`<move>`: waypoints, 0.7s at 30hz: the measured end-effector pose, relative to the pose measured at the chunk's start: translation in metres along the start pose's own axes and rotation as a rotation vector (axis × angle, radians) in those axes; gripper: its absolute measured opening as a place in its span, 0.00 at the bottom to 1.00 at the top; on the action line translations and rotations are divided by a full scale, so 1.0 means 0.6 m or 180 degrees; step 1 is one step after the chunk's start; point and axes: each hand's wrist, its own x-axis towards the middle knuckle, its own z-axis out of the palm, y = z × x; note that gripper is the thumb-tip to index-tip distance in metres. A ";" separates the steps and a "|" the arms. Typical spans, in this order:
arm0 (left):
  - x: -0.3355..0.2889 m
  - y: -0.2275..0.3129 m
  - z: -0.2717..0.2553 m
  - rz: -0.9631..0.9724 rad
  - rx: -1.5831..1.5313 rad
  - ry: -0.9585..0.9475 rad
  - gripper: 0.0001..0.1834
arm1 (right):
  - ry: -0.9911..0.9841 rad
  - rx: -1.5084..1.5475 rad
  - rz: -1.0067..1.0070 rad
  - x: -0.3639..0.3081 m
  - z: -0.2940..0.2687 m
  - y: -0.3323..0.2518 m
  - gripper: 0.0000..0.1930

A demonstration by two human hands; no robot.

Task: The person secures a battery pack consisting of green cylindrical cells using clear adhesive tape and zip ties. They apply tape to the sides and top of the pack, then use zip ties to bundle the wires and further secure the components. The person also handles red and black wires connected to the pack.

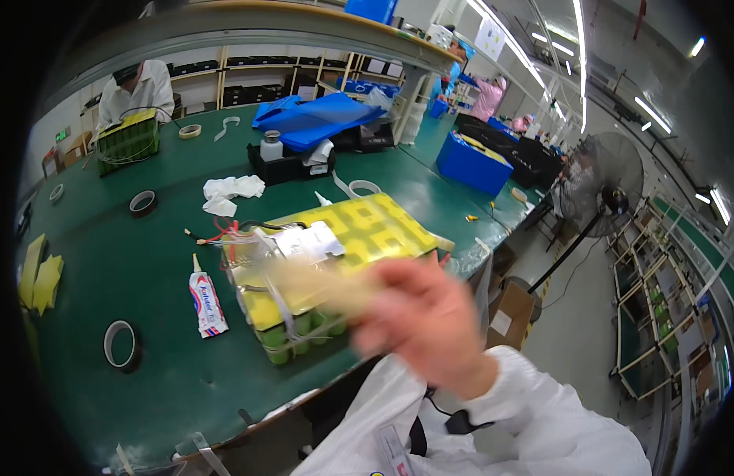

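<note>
My right hand [422, 321], smeared by motion, is over the near side of a battery pack. Its fingers look closed around a blurred, pale yellowish strip [315, 285], whose exact kind I cannot make out. The pack [375, 230] has green cells along its side, a yellow patterned top, a silvery sheet and red and black wires at its left end. Skin-toned tips [444, 259] show at the pack's right end, perhaps from my left hand; the rest is hidden behind my right. Left of the pack lies a white, red and blue glue tube [207, 305] with a yellow nozzle.
Tape rolls [122, 346] lie on the green bench [248, 389], near crumpled white tissue [232, 190] and yellow sheets [46, 282]. Farther back stand a black tray [291, 168] with a bottle and a blue box [474, 164]. Across the bench a person [137, 91] works at another pack. A fan [605, 186] stands right.
</note>
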 end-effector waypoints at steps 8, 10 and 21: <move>-0.027 0.026 0.020 -0.0545 0.0735 -0.0245 0.20 | 0.0863 0.1145 -0.0656 -0.146 -0.346 -0.058 0.21; -0.019 0.038 0.020 -0.0339 0.0717 -0.0241 0.19 | 0.0674 0.1356 -0.0471 -0.145 -0.372 -0.037 0.21; -0.032 0.019 0.019 -0.0116 0.0954 -0.0203 0.22 | 0.0239 0.2234 -0.0178 -0.138 -0.440 0.061 0.16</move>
